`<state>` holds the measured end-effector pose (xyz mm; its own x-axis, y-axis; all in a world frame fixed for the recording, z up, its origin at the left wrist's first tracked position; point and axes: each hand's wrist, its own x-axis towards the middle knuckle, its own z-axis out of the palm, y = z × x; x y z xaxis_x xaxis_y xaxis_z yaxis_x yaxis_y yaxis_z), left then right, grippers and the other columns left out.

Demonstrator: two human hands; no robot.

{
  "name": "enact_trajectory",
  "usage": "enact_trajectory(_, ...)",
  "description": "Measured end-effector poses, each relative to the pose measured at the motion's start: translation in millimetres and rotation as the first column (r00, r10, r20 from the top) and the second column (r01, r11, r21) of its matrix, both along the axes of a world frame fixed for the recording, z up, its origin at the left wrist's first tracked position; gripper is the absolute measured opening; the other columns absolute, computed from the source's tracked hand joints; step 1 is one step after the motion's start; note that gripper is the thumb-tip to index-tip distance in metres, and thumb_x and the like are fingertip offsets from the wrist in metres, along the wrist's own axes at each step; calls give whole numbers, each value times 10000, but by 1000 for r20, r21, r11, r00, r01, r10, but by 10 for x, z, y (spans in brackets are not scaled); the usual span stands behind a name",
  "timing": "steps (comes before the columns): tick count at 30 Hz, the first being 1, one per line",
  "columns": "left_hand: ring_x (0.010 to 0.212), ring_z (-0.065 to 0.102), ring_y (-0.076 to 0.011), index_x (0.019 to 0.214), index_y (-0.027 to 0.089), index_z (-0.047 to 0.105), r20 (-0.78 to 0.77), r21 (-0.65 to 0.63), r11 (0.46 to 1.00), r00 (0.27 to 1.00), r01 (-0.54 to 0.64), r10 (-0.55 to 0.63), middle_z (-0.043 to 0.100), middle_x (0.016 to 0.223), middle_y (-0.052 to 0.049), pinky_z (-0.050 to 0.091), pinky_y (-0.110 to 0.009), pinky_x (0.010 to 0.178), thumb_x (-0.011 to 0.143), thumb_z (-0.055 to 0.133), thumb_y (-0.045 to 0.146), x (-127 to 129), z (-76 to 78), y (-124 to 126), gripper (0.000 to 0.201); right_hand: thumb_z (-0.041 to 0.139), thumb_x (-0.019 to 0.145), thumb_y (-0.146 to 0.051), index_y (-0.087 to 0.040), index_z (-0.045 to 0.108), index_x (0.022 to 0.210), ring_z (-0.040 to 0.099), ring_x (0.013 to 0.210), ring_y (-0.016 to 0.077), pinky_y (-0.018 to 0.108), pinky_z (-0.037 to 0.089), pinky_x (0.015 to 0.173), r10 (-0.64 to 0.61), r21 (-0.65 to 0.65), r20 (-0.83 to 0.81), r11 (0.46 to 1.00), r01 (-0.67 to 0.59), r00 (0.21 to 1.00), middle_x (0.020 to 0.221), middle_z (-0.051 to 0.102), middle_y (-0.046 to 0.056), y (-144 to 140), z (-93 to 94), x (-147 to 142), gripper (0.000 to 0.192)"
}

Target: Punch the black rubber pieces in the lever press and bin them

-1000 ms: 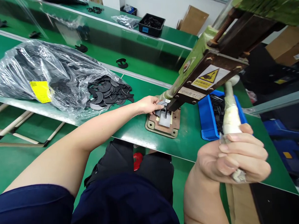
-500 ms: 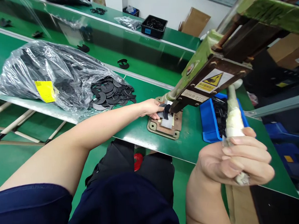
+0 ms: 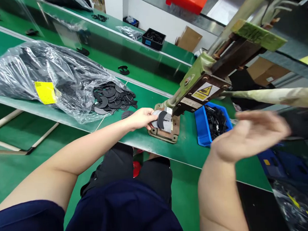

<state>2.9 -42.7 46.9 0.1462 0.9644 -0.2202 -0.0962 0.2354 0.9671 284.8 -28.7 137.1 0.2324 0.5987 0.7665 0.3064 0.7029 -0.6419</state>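
A person sits at a green workbench point(image 3: 145, 143) with a hand-lever press point(image 3: 201, 86) ahead at one o'clock. The left hand point(image 3: 141, 118) reaches to twelve o'clock, its fingers pinching a black crescent-shaped piece point(image 3: 162, 119) at the near edge of the press base plate point(image 3: 167, 137), just in front of the punch. The right hand point(image 3: 249, 135) hovers at three o'clock, blurred, fingers loosely spread and holding nothing; the wrapped lever handle point(image 3: 275, 96) stands free above it. At ten o'clock a clear plastic bag point(image 3: 40, 76) spills a large heap of black pieces point(image 3: 112, 97). A blue bin point(image 3: 202, 127) at two o'clock holds a modest number. Judging by that, most pieces remain to be processed.
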Motion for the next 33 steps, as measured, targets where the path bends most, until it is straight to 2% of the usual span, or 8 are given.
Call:
enact_trajectory(2, 490, 661, -113, 754, 174, 557, 55, 11, 1000, 998, 27, -27, 697, 645, -14, 532, -194, 462, 842, 889, 507, -88, 36, -199, 479, 760, 908, -383, -236, 634, 1183, 729, 1027, 208, 444, 625, 979, 99, -75, 120, 993, -90, 988, 1063, 689, 40, -163, -448, -169, 337)
enact_trajectory(7, 476, 624, -98, 756, 179, 554, 72, 18, 995, 992, 103, -104, 644, 637, 21, 522, -198, 460, 786, 895, 592, -118, 8, -530, 537, 728, 946, -348, -255, 686, 1228, 757, 1005, 169, 354, 634, 913, 469, -466, 337, 837, -288, 817, 1131, 774, 52, -595, -1128, -559, 300)
enact_trajectory(12, 533, 623, -112, 778, 200, 525, -28, 26, 989, 989, 148, -147, 602, 680, 36, 529, -231, 506, 844, 829, 589, -37, -68, -686, 498, 694, 964, -316, -244, 704, 1026, 732, 938, 162, 347, 602, 883, 454, -408, 360, 862, -300, 815, 996, 768, 29, -715, -1186, -608, 95)
enact_trajectory(15, 667, 641, -140, 912, 206, 596, -209, 212, 977, 977, 8, 38, 645, 805, 4, 549, -272, 615, 887, 796, 520, -25, -88, -764, 374, 690, 960, -282, -243, 703, 1052, 724, 958, 173, 360, 594, 884, 445, -358, 388, 880, -313, 807, 1008, 764, 42, -735, -1210, -552, 101)
enact_trajectory(17, 774, 630, -156, 970, 210, 642, -359, 423, 904, 905, -61, 229, 652, 893, -19, 539, -297, 715, 919, 773, 465, -21, -66, -812, 291, 682, 961, -266, -242, 705, 1066, 720, 973, 182, 373, 592, 886, 433, -330, 406, 891, -312, 805, 1018, 764, 52, -753, -1243, -519, 111)
enact_trajectory(20, 841, 599, -185, 873, 214, 675, -536, 578, 810, 796, 102, 282, 630, 868, -31, 494, -333, 810, 977, 707, 436, 21, 11, -861, 247, 674, 961, -260, -241, 708, 1074, 716, 970, 191, 384, 589, 878, 417, -306, 439, 902, -304, 796, 1009, 765, 59, -782, -1285, -488, 120)
enact_trajectory(23, 779, 558, -191, 710, 216, 594, -628, 534, 813, 753, 232, 197, 573, 745, -19, 441, -329, 761, 991, 673, 419, 113, 83, -864, 355, 670, 956, -262, -244, 713, 1073, 711, 948, 195, 387, 581, 864, 412, -298, 483, 907, -298, 772, 988, 769, 61, -805, -1294, -476, 126)
enact_trajectory(33, 634, 468, -152, 626, 216, 488, -603, 300, 927, 798, 225, 1, 529, 700, -1, 347, -299, 612, 983, 647, 484, 249, 39, -780, 474, 657, 958, -335, -255, 736, 1000, 725, 979, 220, 421, 568, 913, 410, -345, 504, 903, -258, 760, 992, 786, 71, -882, -1336, -450, 121)
